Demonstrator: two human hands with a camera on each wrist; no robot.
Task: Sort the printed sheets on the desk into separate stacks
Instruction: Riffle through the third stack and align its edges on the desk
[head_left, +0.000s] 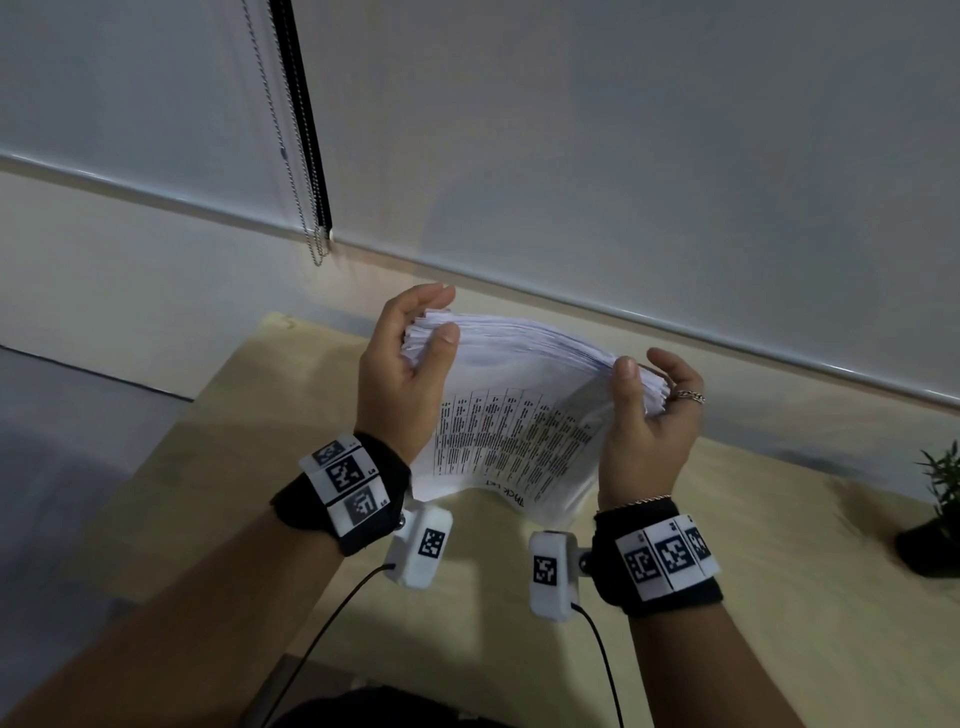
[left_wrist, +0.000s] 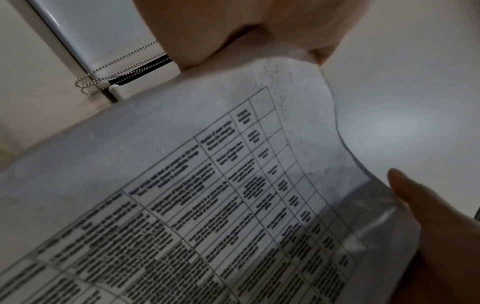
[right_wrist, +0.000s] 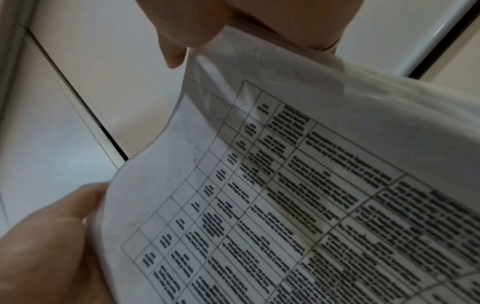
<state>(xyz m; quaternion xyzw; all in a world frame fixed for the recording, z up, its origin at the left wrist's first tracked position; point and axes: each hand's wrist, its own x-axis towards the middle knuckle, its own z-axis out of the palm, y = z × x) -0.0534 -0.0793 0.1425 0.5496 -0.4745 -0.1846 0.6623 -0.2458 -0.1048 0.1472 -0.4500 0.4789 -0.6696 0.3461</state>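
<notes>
Pale wood of the desk (head_left: 260, 457) lies below both hands, and a bead chain (head_left: 291, 156) hangs from the roller blind above and left of them; the left hand (head_left: 402, 374) grips the left end of a thick stack of printed sheets (head_left: 519, 415), thumb curled over the near face and fingers wrapped behind the far edge; the stack is held up off the desk between the two hands, bowed in the middle, its lower edge hanging toward the wrists; the facing page carries a printed table of text, seen close in both wrist views (left_wrist: 233, 205) (right_wrist: 285, 205), too blurred to read; the right hand (head_left: 649, 431) clasps the right end the same way, thumb in front, ringed fingers behind; well right of that hand a small potted plant (head_left: 935, 509) stands on the desk.
</notes>
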